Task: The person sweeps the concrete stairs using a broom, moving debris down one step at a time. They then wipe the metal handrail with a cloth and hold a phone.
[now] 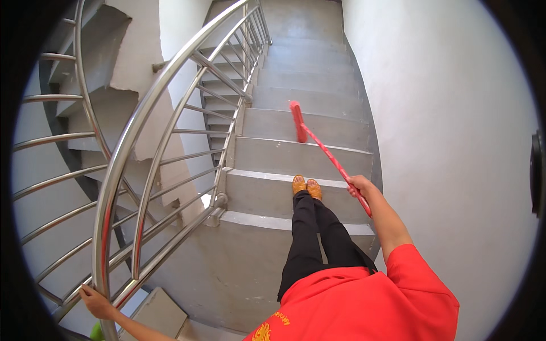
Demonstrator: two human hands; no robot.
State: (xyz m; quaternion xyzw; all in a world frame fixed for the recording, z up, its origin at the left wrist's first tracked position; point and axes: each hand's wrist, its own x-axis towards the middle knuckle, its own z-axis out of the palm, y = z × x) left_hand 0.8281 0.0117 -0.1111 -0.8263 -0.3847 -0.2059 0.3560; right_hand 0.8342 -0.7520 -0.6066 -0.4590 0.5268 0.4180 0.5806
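My right hand [360,186] grips the handle [328,154] of a broom near its upper end. The handle is red with a pale pattern. From it the broom's red head [297,121] reaches to the concrete stairs [298,153], a few steps down from my feet. My left hand [97,301] lies across the stainless-steel handrail [102,251] at the lower left, fingers bent; whether they hold anything cannot be made out. A bright green thing [96,331] shows partly below that hand, cut off by the picture's dark rim.
Mustard-yellow sandals [299,184] are on my feet, on a step. The steel balustrade [200,128] bounds the left side and a plain white wall [431,128] the right. The flight leads down to a landing [303,19]. Another flight [96,111] shows beyond the rails.
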